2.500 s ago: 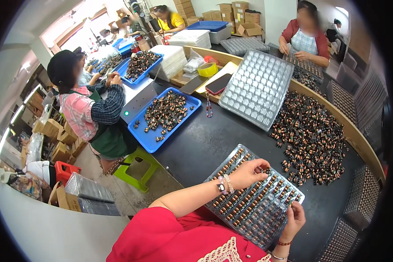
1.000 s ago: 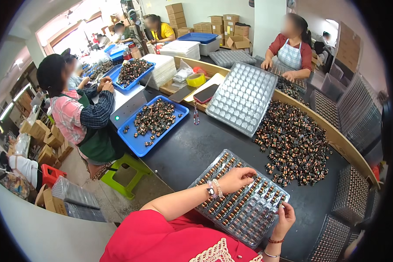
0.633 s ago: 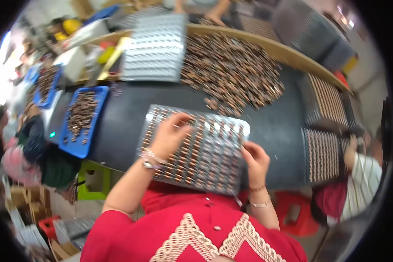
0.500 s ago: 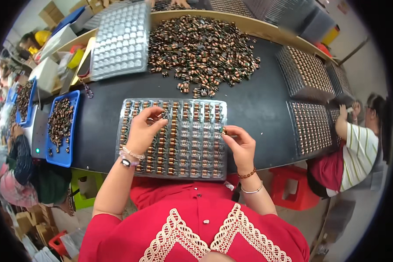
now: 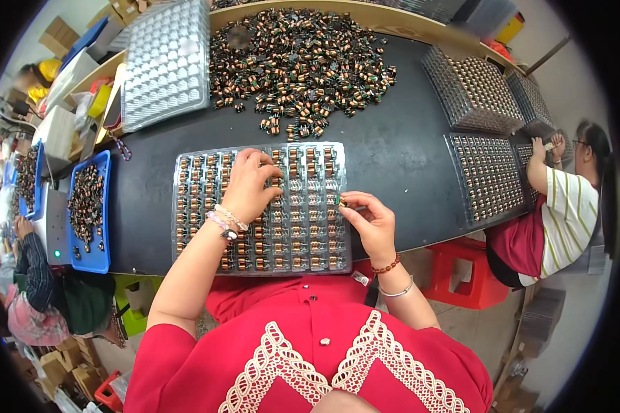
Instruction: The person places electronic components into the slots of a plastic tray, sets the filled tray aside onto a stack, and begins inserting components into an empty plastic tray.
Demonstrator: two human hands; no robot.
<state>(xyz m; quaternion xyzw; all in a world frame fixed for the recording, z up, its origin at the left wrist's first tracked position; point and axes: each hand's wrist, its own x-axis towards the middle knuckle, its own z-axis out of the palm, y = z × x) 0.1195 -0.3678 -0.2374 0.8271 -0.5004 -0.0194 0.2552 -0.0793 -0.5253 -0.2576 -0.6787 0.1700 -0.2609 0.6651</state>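
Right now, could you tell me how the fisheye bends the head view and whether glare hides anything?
Head view: the table's far edge bows into an arc, and a black ring frames the picture; the empty tray glints white, softening its cells; the left hand, right hand and tray of coils at centre stay sharp.

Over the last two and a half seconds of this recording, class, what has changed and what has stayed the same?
The view swung from the side benches to straight over the clear compartment tray. The left hand stayed resting on the tray, now nearer its middle; the right hand moved from the tray's near corner to its right edge, pinching a small coil part. The loose coil pile and blue bin stayed put.
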